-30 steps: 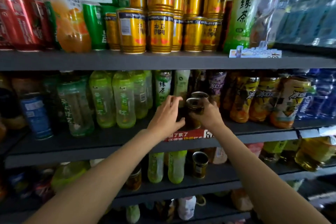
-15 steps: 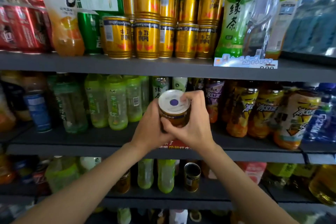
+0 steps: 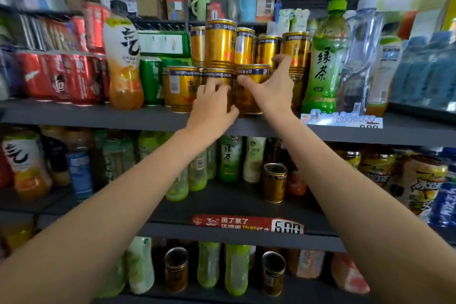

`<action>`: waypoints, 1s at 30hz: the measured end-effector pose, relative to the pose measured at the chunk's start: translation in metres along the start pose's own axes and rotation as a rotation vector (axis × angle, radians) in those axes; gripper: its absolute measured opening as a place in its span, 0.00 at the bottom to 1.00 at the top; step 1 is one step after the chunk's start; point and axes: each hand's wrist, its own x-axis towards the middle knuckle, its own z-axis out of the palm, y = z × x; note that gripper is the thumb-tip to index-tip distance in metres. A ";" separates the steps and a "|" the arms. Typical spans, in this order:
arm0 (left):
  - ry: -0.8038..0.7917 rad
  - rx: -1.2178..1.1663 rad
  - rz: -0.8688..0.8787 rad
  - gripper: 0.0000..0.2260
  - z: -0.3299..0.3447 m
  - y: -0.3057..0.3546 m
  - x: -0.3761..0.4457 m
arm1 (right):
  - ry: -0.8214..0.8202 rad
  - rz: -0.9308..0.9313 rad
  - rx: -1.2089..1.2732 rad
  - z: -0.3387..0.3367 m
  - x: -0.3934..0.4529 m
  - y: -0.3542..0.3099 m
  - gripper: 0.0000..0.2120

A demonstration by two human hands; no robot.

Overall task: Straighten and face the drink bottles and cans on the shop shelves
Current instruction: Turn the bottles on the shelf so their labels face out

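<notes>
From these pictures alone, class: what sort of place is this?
Most likely a small shop's drinks aisle: stacked gold cans, rows of green tea bottles, and a red price strip on the dark shelf edge.
</notes>
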 end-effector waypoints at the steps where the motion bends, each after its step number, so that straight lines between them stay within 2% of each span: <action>1: -0.027 0.023 0.015 0.19 0.003 -0.002 -0.001 | -0.008 0.022 -0.018 0.004 -0.001 0.005 0.32; 6: -0.039 0.053 0.045 0.19 0.013 -0.003 -0.006 | -0.061 0.032 -0.114 0.008 -0.002 0.012 0.32; 10: 0.100 -0.036 0.060 0.17 0.024 0.000 -0.015 | -0.124 0.001 -0.362 0.002 -0.002 0.010 0.30; 12: 0.227 -0.139 0.144 0.15 0.026 0.004 -0.027 | 0.003 -0.224 -0.385 -0.011 -0.018 0.014 0.22; 14: 0.292 -0.188 0.332 0.12 0.034 0.010 -0.047 | 0.105 -0.524 -0.263 -0.031 -0.049 0.022 0.10; 15: 0.281 -0.188 0.443 0.11 0.042 0.012 -0.059 | 0.061 -0.622 -0.233 -0.041 -0.068 0.031 0.07; 17: 0.157 -0.158 0.578 0.09 0.064 0.007 -0.082 | -0.094 -0.672 -0.315 -0.057 -0.106 0.064 0.05; 19: -0.045 -0.086 0.528 0.11 0.090 -0.003 -0.097 | -0.217 -0.538 -0.499 -0.062 -0.125 0.103 0.07; 20: -0.153 -0.058 0.458 0.12 0.100 -0.007 -0.101 | -0.272 -0.393 -0.604 -0.060 -0.127 0.120 0.10; 22: -0.303 -0.043 0.320 0.14 0.111 -0.012 -0.103 | -0.427 -0.062 -0.745 -0.047 -0.121 0.147 0.21; 24: -0.373 -0.039 0.244 0.16 0.113 -0.015 -0.101 | -0.528 0.242 -0.725 -0.028 -0.112 0.158 0.29; 26: -0.390 -0.031 0.213 0.16 0.111 -0.018 -0.101 | -0.546 0.407 -0.662 -0.009 -0.108 0.168 0.31; 30: -0.390 -0.007 0.211 0.15 0.106 -0.025 -0.103 | -0.353 0.447 -0.568 0.011 -0.109 0.175 0.30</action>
